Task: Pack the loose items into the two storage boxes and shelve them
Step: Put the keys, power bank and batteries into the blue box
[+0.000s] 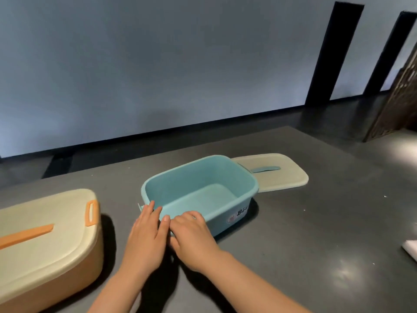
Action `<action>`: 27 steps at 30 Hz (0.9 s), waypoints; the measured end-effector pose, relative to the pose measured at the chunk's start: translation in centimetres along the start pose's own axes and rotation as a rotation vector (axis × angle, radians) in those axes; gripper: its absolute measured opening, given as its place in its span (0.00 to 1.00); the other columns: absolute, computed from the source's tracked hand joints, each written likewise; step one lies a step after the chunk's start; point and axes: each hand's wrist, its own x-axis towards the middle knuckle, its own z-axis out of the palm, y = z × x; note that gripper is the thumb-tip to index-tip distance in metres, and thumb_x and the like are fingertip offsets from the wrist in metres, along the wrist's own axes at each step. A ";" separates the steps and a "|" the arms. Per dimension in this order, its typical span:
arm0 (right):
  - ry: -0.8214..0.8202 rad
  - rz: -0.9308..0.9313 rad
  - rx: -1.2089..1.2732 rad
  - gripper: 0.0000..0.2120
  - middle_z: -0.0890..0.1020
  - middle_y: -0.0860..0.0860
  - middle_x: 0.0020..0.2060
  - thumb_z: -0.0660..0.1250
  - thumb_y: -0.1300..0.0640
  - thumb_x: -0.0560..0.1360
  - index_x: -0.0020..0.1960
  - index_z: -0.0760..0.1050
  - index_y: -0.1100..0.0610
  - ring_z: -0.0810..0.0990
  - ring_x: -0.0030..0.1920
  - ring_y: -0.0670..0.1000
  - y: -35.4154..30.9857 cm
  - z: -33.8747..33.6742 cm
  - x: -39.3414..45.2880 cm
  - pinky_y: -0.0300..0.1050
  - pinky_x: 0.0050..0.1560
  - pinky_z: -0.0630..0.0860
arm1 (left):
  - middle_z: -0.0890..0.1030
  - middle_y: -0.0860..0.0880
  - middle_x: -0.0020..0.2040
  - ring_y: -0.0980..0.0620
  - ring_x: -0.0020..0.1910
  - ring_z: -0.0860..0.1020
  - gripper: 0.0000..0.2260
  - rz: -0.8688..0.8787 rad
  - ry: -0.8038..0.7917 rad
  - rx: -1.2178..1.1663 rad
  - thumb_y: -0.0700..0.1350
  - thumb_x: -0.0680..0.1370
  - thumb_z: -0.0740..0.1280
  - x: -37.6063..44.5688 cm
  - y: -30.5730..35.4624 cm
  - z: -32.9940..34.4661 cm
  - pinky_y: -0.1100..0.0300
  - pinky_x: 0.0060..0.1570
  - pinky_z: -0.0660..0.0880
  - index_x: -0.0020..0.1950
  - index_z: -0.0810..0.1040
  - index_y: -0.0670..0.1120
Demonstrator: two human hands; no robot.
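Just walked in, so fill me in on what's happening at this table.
A person has both hands at the near rim of the open blue box: the left hand lies flat with straight fingers, the right hand has its fingers curled at the edge. The box looks empty. Its lid lies on the table behind it. The orange box on the left is closed.

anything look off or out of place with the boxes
Nothing looks damaged or spilled. The blue box is open and empty, its lid lying flat on the table behind it. The orange box has its lid on.
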 end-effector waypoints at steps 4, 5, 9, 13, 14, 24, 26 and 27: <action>0.049 0.005 0.171 0.18 0.77 0.51 0.57 0.63 0.56 0.76 0.65 0.71 0.54 0.68 0.63 0.50 0.3 -0.7 -0.1 0.43 0.75 0.45 | 0.56 0.49 0.77 0.53 0.76 0.50 0.23 -0.019 -0.009 -0.020 0.53 0.82 0.51 0.5 -0.2 -0.6 0.55 0.74 0.49 0.75 0.60 0.47; 0.106 0.039 0.212 0.19 0.76 0.49 0.60 0.64 0.54 0.76 0.67 0.70 0.53 0.67 0.64 0.48 0.7 -1.0 -0.8 0.41 0.75 0.44 | 0.56 0.49 0.77 0.53 0.76 0.51 0.23 -0.002 -0.010 -0.019 0.54 0.81 0.51 0.4 0.2 -0.5 0.55 0.74 0.49 0.75 0.61 0.47; 0.299 0.289 0.258 0.22 0.72 0.44 0.65 0.64 0.52 0.77 0.70 0.67 0.49 0.63 0.68 0.44 3.1 -3.1 -5.3 0.42 0.74 0.51 | 0.58 0.52 0.77 0.54 0.76 0.53 0.23 0.165 -0.063 -0.049 0.55 0.80 0.53 -0.2 3.4 1.1 0.54 0.73 0.52 0.73 0.64 0.49; 0.416 0.601 0.161 0.22 0.71 0.43 0.65 0.63 0.52 0.77 0.70 0.66 0.46 0.62 0.68 0.43 6.0 -5.8 -12.5 0.41 0.72 0.55 | 0.61 0.53 0.75 0.53 0.74 0.58 0.25 0.415 -0.249 -0.102 0.58 0.77 0.54 -1.0 9.0 4.5 0.52 0.72 0.56 0.72 0.67 0.50; 0.436 0.677 0.131 0.21 0.71 0.42 0.65 0.63 0.52 0.77 0.70 0.67 0.46 0.62 0.68 0.43 6.5 -6.5 -14.3 0.41 0.71 0.56 | 0.62 0.53 0.75 0.53 0.74 0.58 0.25 0.465 -0.292 -0.110 0.58 0.76 0.55 -1.3 10.2 5.4 0.53 0.72 0.55 0.71 0.67 0.51; 0.565 1.274 -0.039 0.22 0.75 0.43 0.61 0.68 0.54 0.73 0.66 0.71 0.47 0.69 0.63 0.45 7.3 -11.3 -35.6 0.38 0.65 0.64 | 0.59 0.54 0.76 0.52 0.74 0.58 0.24 0.735 -0.721 -0.221 0.53 0.77 0.65 -11.8 21.3 17.3 0.53 0.73 0.57 0.72 0.65 0.53; 0.561 1.336 -0.066 0.23 0.74 0.42 0.61 0.68 0.54 0.73 0.66 0.70 0.46 0.69 0.64 0.45 8.2 -12.1 -38.9 0.39 0.66 0.64 | 0.58 0.55 0.76 0.53 0.74 0.58 0.27 0.780 -0.750 -0.175 0.55 0.76 0.66 -13.5 23.1 19.5 0.55 0.73 0.57 0.74 0.62 0.54; 0.562 1.367 -0.081 0.23 0.74 0.42 0.62 0.68 0.53 0.72 0.67 0.70 0.45 0.68 0.65 0.44 8.7 -12.5 -40.6 0.39 0.66 0.62 | 0.58 0.55 0.76 0.53 0.74 0.57 0.29 0.798 -0.754 -0.153 0.55 0.75 0.66 -14.1 24.2 20.7 0.56 0.73 0.56 0.74 0.62 0.53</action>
